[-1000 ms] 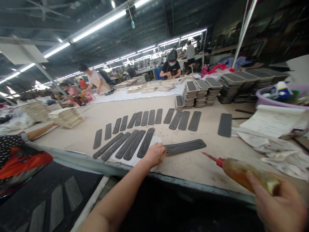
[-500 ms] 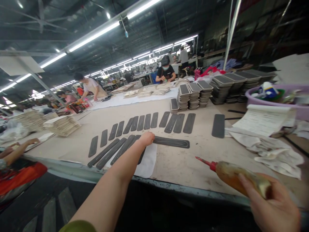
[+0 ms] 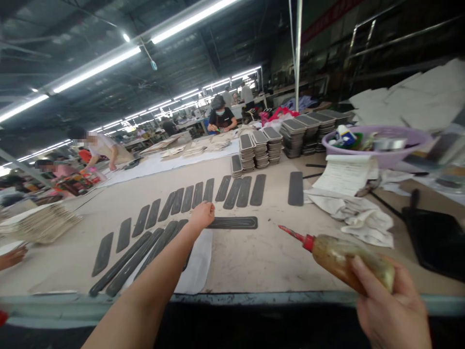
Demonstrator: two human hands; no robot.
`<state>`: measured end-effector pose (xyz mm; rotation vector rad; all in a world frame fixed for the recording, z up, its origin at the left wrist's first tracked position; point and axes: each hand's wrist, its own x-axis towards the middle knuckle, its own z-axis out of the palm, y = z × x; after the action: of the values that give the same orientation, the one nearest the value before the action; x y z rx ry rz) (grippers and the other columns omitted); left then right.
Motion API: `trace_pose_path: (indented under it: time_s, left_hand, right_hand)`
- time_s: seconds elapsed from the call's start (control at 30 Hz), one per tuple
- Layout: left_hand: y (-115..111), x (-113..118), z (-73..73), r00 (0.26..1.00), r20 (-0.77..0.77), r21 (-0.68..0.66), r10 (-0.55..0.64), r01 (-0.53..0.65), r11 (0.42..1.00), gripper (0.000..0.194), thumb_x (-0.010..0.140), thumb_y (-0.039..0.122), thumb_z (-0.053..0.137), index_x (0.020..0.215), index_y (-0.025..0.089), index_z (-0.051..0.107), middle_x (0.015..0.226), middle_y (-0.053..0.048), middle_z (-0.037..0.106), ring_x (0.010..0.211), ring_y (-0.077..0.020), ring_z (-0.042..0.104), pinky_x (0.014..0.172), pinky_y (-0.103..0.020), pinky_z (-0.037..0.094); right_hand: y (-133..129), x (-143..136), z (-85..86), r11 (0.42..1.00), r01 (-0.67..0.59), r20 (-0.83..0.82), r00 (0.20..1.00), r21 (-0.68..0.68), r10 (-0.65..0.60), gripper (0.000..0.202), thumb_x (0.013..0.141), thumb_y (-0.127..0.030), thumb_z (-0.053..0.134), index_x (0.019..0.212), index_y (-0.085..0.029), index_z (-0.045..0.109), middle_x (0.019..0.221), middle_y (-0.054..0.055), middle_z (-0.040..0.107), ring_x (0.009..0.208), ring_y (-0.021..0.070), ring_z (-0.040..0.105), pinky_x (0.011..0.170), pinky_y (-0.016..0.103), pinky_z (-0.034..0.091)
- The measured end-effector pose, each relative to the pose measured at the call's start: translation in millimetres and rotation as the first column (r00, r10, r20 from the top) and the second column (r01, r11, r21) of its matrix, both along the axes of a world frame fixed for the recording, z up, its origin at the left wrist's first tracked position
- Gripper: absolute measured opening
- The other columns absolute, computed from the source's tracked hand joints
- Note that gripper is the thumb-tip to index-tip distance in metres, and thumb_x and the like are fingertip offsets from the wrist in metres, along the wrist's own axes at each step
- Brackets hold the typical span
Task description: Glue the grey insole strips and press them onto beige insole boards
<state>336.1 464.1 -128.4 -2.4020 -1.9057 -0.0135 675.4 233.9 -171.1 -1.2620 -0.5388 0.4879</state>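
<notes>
My left hand [image 3: 203, 214] reaches over the table with its fingers closed, at the left end of a long dark strip [image 3: 234, 223] that bears a pale outline. Whatever its fingers pinch, if anything, is hidden. In my right hand [image 3: 392, 295] is a squeeze bottle [image 3: 348, 259] of amber liquid, its red nozzle pointing left above the table. Beyond my left hand several short dark pieces [image 3: 257, 190] lie in a row with shiny streaks on them. More long dark strips [image 3: 119, 259] fan out under my left forearm, partly on a white sheet [image 3: 198, 266].
Stacks of dark-topped pieces [image 3: 247, 150] stand at the back. On the right are a purple basin [image 3: 378, 151], a paper pad [image 3: 339, 175], a crumpled cloth [image 3: 363, 218] and a black dustpan-like object [image 3: 434, 237]. A co-worker's hand [image 3: 12, 257] shows at the left edge.
The view has turned to the right, so the table things sit further left. My left hand stays by the long strip's left end; my right hand still holds the bottle.
</notes>
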Motion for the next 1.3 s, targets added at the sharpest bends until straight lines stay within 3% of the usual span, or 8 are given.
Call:
trace_pose_path:
  time_s: [0.1,0.23,0.33,0.43,0.53,0.8,1.1,1.3]
  left_hand:
    - [-1.2,67.2,-4.5,0.983,0.064,-0.021,-0.17,0.171,0.985,0.026,0.09,0.033,0.051,0.098,0.021,0.072,0.098,-0.006,0.07,0.093,-0.0178,0.065,0.087,-0.026,0.048]
    - [1.9,175.5,-24.7,0.907,0.156,0.0,-0.391,0.396,0.918,0.032,0.092,0.039,0.05,0.109,0.02,0.07,0.106,-0.006,0.069,0.099,-0.0172,0.064,0.091,-0.026,0.048]
    - [7.7,240.2,-38.2,0.883,0.141,-0.013,-0.447,0.454,0.891,0.036,0.09,0.037,0.053,0.114,0.014,0.068,0.111,-0.011,0.067,0.101,-0.021,0.063,0.091,-0.03,0.049]
    - [12.3,275.2,-45.7,0.86,0.106,-0.044,-0.5,0.506,0.861,0.03,0.088,0.028,0.053,0.108,0.011,0.07,0.107,-0.015,0.067,0.099,-0.0235,0.063,0.089,-0.032,0.05]
    - [13.4,285.6,-48.5,0.836,0.058,-0.07,-0.545,0.548,0.833,0.026,0.086,0.015,0.049,0.095,0.01,0.072,0.1,-0.016,0.067,0.095,-0.0243,0.063,0.085,-0.033,0.05]
    - [-7.1,256.6,-35.3,0.86,-0.001,-0.024,-0.51,0.51,0.86,0.022,0.086,0.015,0.047,0.091,0.012,0.068,0.099,-0.013,0.065,0.095,-0.0233,0.061,0.082,-0.033,0.049]
    - [-127.2,112.5,-28.5,0.711,0.137,-0.036,-0.69,0.7,0.714,0.016,0.087,0.018,0.047,0.09,0.017,0.062,0.089,-0.006,0.061,0.087,-0.0189,0.057,0.084,-0.031,0.048]
    - [-176.4,34.1,-32.8,0.857,0.153,-0.12,-0.492,0.51,0.852,0.017,0.084,0.014,0.048,0.092,0.015,0.063,0.104,-0.009,0.063,0.096,-0.0205,0.059,0.089,-0.033,0.051]
  right_hand:
    - [2.3,3.0,4.1,0.999,0.048,-0.349,0.936,0.006,-0.043,0.035,0.063,-0.034,0.08,0.093,-0.03,0.063,0.087,-0.003,0.06,0.073,0.0148,0.059,0.061,0.024,0.054]
    - [1.9,9.6,8.2,0.995,0.076,-0.459,0.887,0.058,-0.041,0.033,0.065,-0.029,0.079,0.093,-0.028,0.063,0.089,-0.002,0.061,0.076,0.0135,0.06,0.065,0.021,0.055]
    - [0.5,13.2,10.7,0.993,0.096,-0.509,0.859,0.066,-0.049,0.039,0.062,-0.027,0.082,0.095,-0.025,0.063,0.091,-0.002,0.062,0.077,0.0114,0.06,0.068,0.019,0.055]
    - [0.3,13.4,12.9,0.995,0.077,-0.539,0.842,0.068,-0.029,0.043,0.06,-0.027,0.084,0.096,-0.022,0.061,0.09,-0.002,0.063,0.077,0.01,0.06,0.068,0.018,0.054]
    - [0.6,12.4,13.5,0.996,0.055,-0.531,0.847,0.072,-0.009,0.043,0.06,-0.028,0.084,0.096,-0.021,0.06,0.085,-0.002,0.062,0.074,0.0094,0.06,0.065,0.017,0.052]
    - [-0.8,12.4,13.3,0.991,0.064,-0.504,0.864,0.118,0.004,0.044,0.06,-0.029,0.084,0.096,-0.02,0.06,0.084,-0.003,0.062,0.071,0.0084,0.059,0.064,0.018,0.052]
    - [2.7,4.9,10.8,0.994,0.041,-0.456,0.89,0.098,0.008,0.051,0.056,-0.034,0.086,0.097,-0.021,0.06,0.085,-0.003,0.063,0.075,0.0094,0.059,0.068,0.019,0.052]
    - [-1.1,-3.9,-8.7,0.999,-0.018,-0.091,0.996,-0.035,0.015,0.048,0.06,-0.045,0.083,0.096,-0.022,0.06,0.085,-0.003,0.06,0.075,0.0121,0.055,0.072,0.026,0.047]
